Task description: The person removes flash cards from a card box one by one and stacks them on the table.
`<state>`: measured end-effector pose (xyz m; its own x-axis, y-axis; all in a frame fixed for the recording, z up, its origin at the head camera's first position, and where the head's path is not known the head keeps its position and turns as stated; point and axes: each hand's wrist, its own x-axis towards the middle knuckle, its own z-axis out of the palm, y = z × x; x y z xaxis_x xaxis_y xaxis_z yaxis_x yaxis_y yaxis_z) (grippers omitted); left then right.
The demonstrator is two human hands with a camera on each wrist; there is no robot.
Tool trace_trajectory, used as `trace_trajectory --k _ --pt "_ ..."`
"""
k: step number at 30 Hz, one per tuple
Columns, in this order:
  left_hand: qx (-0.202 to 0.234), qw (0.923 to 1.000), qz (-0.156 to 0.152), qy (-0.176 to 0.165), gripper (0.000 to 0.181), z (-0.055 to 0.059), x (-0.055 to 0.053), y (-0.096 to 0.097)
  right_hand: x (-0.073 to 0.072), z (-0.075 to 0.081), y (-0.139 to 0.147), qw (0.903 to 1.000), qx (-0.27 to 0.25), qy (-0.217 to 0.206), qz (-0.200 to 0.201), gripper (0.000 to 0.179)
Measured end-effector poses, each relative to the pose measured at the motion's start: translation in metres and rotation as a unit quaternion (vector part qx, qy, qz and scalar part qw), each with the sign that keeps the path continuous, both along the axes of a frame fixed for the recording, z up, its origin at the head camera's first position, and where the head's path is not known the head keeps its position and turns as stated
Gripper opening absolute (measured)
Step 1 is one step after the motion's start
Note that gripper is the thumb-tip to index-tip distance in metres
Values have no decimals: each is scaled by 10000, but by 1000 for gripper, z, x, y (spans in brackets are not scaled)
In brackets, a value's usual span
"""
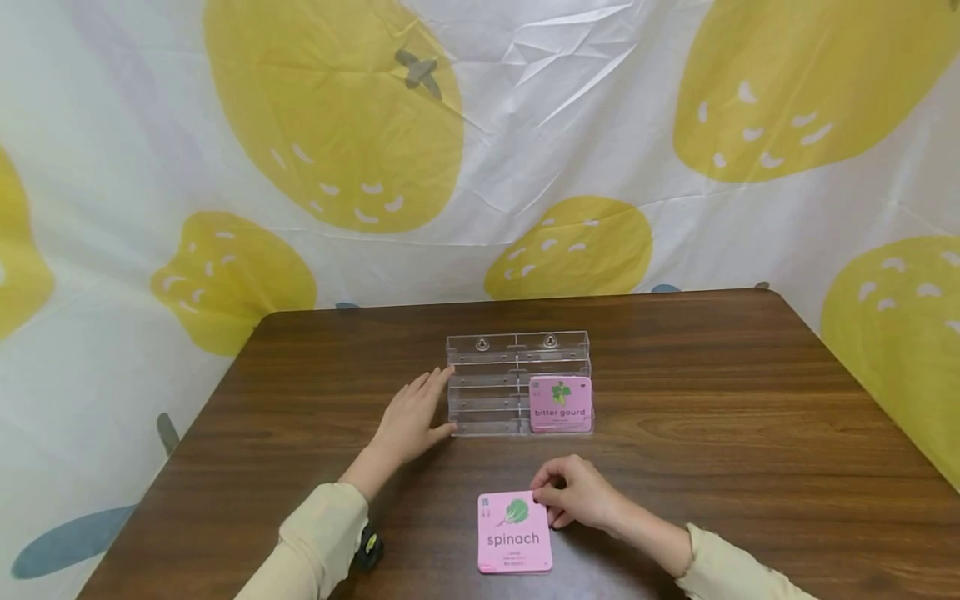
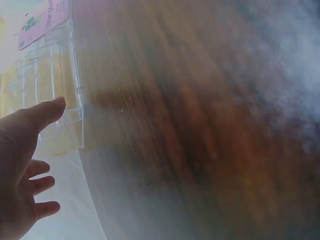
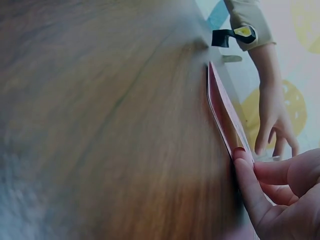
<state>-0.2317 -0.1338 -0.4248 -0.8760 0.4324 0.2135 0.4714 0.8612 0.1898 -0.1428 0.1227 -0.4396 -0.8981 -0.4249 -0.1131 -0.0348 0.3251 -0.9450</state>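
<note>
A pink spinach card lies on the table nearest me. My right hand pinches it at its upper right corner between thumb and fingers. In the right wrist view the pink card is bent up, apart from a card layer beneath. Behind it stands a clear plastic tiered holder with two columns. My left hand touches the holder's left side, its fingers spread and mostly straight. In the left wrist view the thumb is against the holder's edge. A pink bitter gourd card stands in the holder's front right pocket.
The brown wooden table extends to both sides. Behind it hangs a white curtain printed with yellow fruit. A dark strap with a yellow-green mark is at my left sleeve.
</note>
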Motion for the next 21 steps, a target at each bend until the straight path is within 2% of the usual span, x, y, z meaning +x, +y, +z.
trace_trajectory --k 12,21 --pt "59 10000 -9 -44 83 1 1 1 1 2 -1 9985 343 426 19 4" --pt "56 10000 -18 -51 82 -1 0 0 1 2 -4 9974 424 584 7 5"
